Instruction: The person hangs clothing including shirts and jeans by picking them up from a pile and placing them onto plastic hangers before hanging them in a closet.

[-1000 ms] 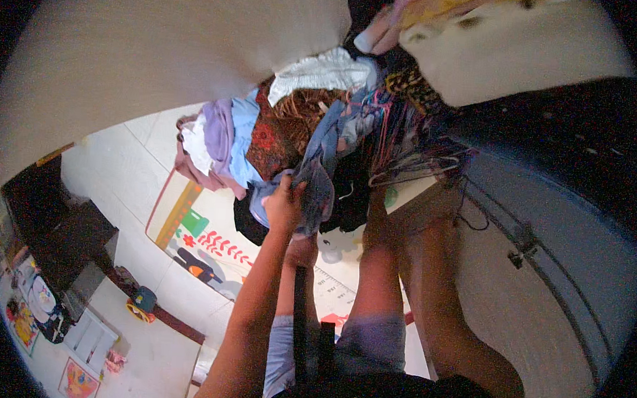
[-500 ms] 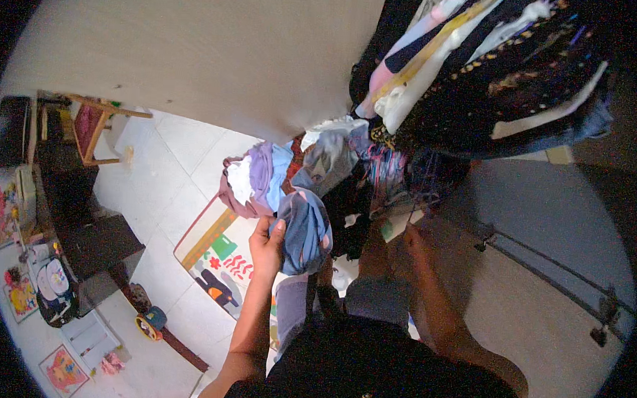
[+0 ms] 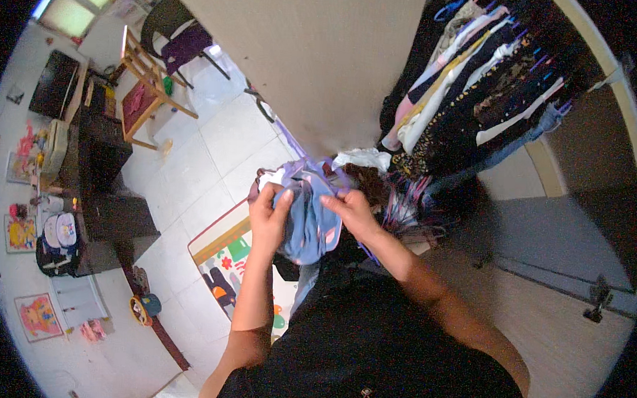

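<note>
A blue-grey garment with pink patches [image 3: 304, 223] is bunched up in front of my body. My left hand [image 3: 266, 214] grips its left side, thumb on top. At its right upper edge, my right hand [image 3: 351, 214] is closed with thumb and fingers pinched. Thin purple strips [image 3: 290, 141] show just above the cloth, looking like part of a clothes hanger; whether my right hand holds them I cannot tell. Behind the garment, maroon and white cloth [image 3: 265, 177] peeks out beside my left hand.
Many clothes hang on a rail [image 3: 476, 85] at the upper right, beside a pale panel [image 3: 297, 61]. A patterned mat [image 3: 221, 266] lies on the tiled floor [image 3: 228, 140]. A wooden chair [image 3: 142, 100] and a dark desk [image 3: 119, 224] stand at left. A clip-like metal fitting [image 3: 599, 300] shows at right.
My right hand has come from the lower right up to the garment's right side. The garment is now between both hands. The view has shifted, showing more of the hanging clothes and room.
</note>
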Motion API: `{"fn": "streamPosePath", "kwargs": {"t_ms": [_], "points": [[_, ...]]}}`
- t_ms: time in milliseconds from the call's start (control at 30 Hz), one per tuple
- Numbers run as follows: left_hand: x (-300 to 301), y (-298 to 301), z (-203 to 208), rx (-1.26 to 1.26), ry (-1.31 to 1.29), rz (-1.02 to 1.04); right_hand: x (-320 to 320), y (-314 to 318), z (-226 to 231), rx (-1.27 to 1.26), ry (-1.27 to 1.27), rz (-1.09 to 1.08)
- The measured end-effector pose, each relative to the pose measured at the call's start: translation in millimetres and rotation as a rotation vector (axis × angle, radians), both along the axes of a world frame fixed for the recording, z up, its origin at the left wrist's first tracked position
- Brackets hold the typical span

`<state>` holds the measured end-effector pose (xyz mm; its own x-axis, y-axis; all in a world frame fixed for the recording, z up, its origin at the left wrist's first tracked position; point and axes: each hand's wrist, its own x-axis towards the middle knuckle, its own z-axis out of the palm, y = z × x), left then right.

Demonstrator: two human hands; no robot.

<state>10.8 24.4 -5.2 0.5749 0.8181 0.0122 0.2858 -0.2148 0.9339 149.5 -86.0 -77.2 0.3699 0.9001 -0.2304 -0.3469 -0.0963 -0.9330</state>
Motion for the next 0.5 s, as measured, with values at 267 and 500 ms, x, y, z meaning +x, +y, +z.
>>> {"fn": "streamPosePath", "kwargs": {"t_ms": [267, 500], "points": [[-9, -49, 7, 0.065, 0.035, -0.172, -5, 19, 45, 0.108, -0.046, -0.127], [-4, -39, 7, 0.193, -0.024, 0.166, -13, 9, 116, 0.141, 0.000, -0.083]]}}
